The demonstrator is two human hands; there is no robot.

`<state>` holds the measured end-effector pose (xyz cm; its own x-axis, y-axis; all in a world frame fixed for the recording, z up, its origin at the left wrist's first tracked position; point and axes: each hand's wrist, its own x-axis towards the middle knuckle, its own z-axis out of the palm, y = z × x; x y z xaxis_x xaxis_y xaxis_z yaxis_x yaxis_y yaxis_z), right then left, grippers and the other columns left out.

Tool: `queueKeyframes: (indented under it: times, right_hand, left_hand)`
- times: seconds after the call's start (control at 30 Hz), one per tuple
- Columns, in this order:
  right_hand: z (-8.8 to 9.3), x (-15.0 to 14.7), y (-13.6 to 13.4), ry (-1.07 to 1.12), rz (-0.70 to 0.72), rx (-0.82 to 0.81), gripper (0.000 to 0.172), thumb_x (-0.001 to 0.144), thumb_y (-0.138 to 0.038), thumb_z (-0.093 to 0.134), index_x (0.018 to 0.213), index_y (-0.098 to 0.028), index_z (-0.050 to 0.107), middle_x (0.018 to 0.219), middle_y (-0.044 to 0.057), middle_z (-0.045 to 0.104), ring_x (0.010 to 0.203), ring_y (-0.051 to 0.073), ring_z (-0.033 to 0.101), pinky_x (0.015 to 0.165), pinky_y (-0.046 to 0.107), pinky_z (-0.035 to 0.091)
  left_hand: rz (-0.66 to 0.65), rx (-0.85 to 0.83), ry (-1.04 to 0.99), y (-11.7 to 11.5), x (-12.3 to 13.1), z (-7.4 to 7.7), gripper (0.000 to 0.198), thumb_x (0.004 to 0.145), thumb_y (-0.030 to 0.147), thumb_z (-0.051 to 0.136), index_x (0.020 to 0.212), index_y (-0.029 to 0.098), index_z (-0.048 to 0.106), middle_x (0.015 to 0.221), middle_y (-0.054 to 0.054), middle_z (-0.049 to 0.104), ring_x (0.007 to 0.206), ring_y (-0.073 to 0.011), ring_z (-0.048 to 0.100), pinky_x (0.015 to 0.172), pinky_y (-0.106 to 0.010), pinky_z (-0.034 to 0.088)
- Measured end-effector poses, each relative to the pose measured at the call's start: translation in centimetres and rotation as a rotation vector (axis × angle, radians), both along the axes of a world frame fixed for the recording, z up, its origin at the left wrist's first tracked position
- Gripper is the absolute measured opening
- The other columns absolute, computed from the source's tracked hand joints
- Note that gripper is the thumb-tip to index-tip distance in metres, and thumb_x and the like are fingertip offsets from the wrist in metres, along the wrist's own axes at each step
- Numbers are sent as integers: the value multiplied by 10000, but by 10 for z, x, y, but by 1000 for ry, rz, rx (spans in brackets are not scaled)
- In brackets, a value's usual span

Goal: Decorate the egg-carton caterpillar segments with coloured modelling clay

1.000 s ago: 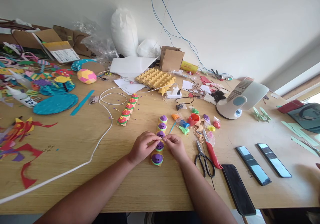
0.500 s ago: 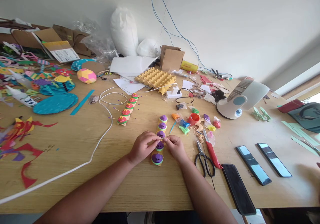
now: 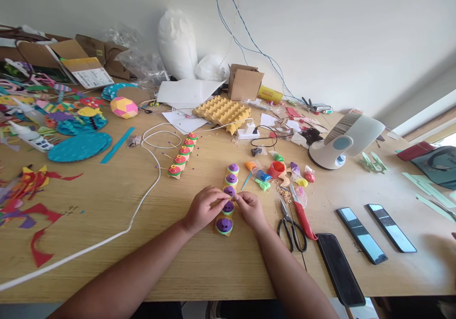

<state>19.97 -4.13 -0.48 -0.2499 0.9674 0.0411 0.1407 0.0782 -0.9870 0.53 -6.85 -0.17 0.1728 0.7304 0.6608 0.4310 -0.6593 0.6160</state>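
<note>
In front of me a strip of egg-carton cups (image 3: 224, 226) runs away across the table, each cup topped with purple clay and a light green band. Dark dots mark several of the purple tops. Over its middle, my left hand (image 3: 206, 208) and my right hand (image 3: 250, 209) meet with thumbs and fingertips pinched together. Whatever lies between the fingertips is too small to make out. Farther left stands a similar strip with red tops and green bands (image 3: 182, 155), thin sticks poking from its sides.
Right of the strip lie bags of coloured clay (image 3: 262, 175), an orange-red tub (image 3: 276, 169), black scissors (image 3: 291, 229), a red-handled knife (image 3: 302, 217) and several phones (image 3: 340, 269). A yellow egg tray (image 3: 221, 112) and white fan (image 3: 344, 141) stand behind. A white cable (image 3: 135, 210) crosses the left.
Almost nothing differs. Both hands keep their pinch over the middle of the purple strip, and the view has shifted very slightly.
</note>
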Motion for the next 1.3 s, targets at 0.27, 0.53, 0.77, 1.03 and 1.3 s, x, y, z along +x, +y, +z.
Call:
queueKeyframes:
  times: [0.27, 0.53, 0.77, 1.03, 1.3]
  right_hand:
    - [6, -1, 0, 23, -37, -10, 399, 816, -593, 710, 772, -199, 749, 755, 52, 733, 688, 177, 611, 674, 295, 483]
    - [7, -1, -1, 13, -39, -8, 371, 824, -567, 709, 772, -205, 772, 790, 60, 759, 719, 194, 644, 682, 297, 492]
    - [9, 1, -2, -37, -55, 10, 451, 893, -572, 607, 711, -193, 770, 646, 28, 670, 630, 165, 575, 636, 284, 443]
    - [8, -1, -4, -36, 26, 51, 481, 886, -611, 614, 710, -183, 744, 690, 49, 685, 643, 165, 571, 639, 282, 453]
    - [5, -1, -6, -49, 140, 115, 482, 917, -596, 597, 766, -158, 733, 696, 55, 689, 645, 155, 584, 629, 260, 467]
  left_hand:
    - [-11, -11, -9, 0, 1, 0, 133, 944, 186, 642, 1045, 237, 712, 937, -38, 742, 893, -162, 691, 831, -311, 564]
    - [-6, -23, -6, 0, -1, -1, 120, 951, 202, 641, 1042, 237, 711, 940, -44, 738, 889, -167, 685, 828, -321, 559]
    - [-9, -12, -21, 0, 0, 2, 137, 932, 161, 664, 1038, 235, 710, 925, -31, 738, 879, -156, 680, 816, -303, 549]
    - [-13, -49, -30, 0, -1, 0, 161, 923, 182, 683, 1077, 228, 698, 934, -30, 730, 891, -157, 678, 836, -298, 549]
    - [-34, -37, -15, 1, 0, 1, 142, 914, 181, 703, 1050, 223, 710, 953, -29, 732, 905, -149, 671, 845, -289, 543]
